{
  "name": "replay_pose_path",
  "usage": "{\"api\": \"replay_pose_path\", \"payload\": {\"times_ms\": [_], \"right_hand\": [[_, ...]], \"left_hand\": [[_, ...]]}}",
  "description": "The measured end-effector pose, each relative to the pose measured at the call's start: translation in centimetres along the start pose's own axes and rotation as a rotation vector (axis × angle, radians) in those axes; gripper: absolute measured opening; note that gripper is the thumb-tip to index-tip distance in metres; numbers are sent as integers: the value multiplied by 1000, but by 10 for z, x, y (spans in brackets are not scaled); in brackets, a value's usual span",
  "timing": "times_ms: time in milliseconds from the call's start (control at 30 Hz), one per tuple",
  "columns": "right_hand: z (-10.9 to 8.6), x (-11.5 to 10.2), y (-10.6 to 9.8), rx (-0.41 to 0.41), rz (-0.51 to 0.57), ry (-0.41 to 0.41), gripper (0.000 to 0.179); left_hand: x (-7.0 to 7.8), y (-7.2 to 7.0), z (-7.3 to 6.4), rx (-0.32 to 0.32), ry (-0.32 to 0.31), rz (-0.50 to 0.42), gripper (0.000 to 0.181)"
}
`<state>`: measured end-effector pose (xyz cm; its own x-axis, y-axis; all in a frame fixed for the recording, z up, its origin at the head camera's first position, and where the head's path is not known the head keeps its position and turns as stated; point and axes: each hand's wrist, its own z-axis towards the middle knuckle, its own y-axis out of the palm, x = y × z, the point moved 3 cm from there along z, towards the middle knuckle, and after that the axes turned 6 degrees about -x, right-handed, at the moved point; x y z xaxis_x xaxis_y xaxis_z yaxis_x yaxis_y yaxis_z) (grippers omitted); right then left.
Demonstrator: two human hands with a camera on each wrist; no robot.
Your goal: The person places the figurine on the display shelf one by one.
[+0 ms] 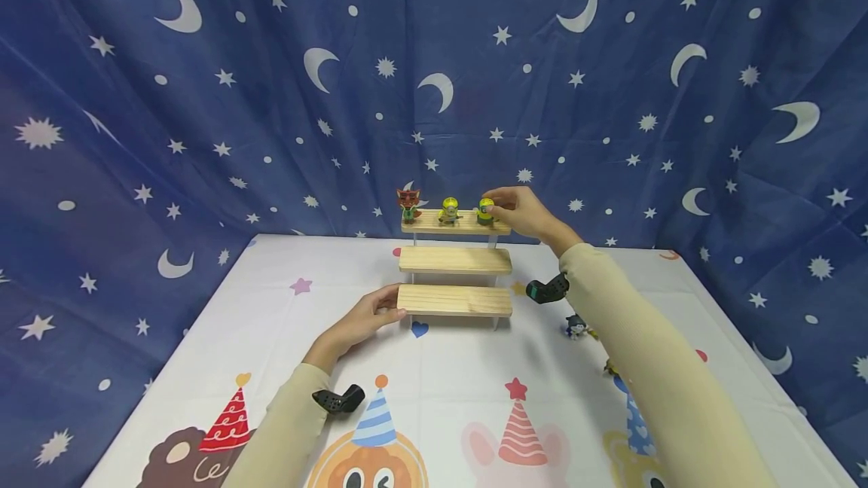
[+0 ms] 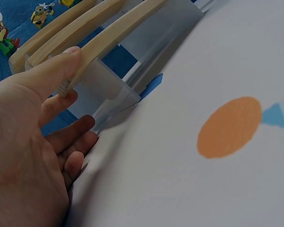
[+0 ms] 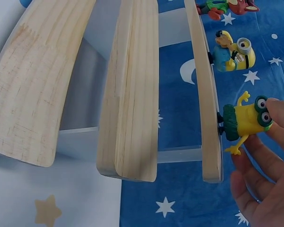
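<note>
A three-tier wooden display stand with clear side supports stands at the back of the table. My right hand is at its top tier and pinches the head of a yellow minion figurine in a green skirt, whose feet meet the board. Beside it stand another minion figurine in blue and a red fox figurine in a green top. At the left end of the lowest board, my left hand grips the wood, thumb on top and index finger below; its other fingers are loosely curled.
On the white table cloth, right of the stand, lies a dark grey-and-white figurine. More small figurines near it are partly hidden by my right sleeve. A blue curtain with moons and stars hangs close behind the stand.
</note>
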<state>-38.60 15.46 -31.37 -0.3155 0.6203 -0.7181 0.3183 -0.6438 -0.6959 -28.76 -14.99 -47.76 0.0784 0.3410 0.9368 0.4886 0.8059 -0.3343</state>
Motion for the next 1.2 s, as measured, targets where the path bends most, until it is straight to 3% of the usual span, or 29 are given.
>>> {"api": "replay_pose_path", "payload": {"times_ms": [833, 1200], "right_hand": [[-2, 1, -4, 8, -16, 2, 47], [-23, 10, -20, 47, -33, 0, 50]], "left_hand": [[-1, 1, 3, -11, 21, -3, 65], [-1, 0, 1, -12, 4, -7, 66]]}}
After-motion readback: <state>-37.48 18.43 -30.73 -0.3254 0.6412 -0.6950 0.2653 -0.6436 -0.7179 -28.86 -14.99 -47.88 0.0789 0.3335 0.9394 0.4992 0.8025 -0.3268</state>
